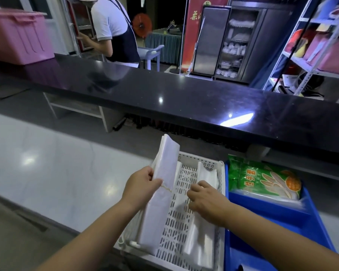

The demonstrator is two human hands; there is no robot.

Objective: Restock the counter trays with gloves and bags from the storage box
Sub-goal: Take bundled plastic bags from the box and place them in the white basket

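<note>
Closest to the lens, a white perforated tray [184, 222] sits on the pale lower worktop, touching a blue tray [262, 207] on its right; two bare forearms reach over them from below. The left hand [143, 182] grips a long bundle of clear bags [164, 167], thumb on top and fingers behind; the bundle is tied with a thin rubber band [165, 187] and lies tilted over the tray's left side, its far end raised above the rim and its near end low inside the tray. The right hand [204, 198] lies on a second stack of bags [200, 239] along the tray's right wall, fingers bent over the stack's inner edge; whether it grips or only presses cannot be told. A green glove packet [262, 178] rests in the far end of the blue tray. Beyond rises a glossy black counter [164, 90]; a pink storage box [18, 36] stands on its far left end. Behind the counter a person [114, 30] in a white shirt and dark apron stands; a glass-fronted cabinet [235, 45] and metal shelving [321, 45] stand to the right.
</note>
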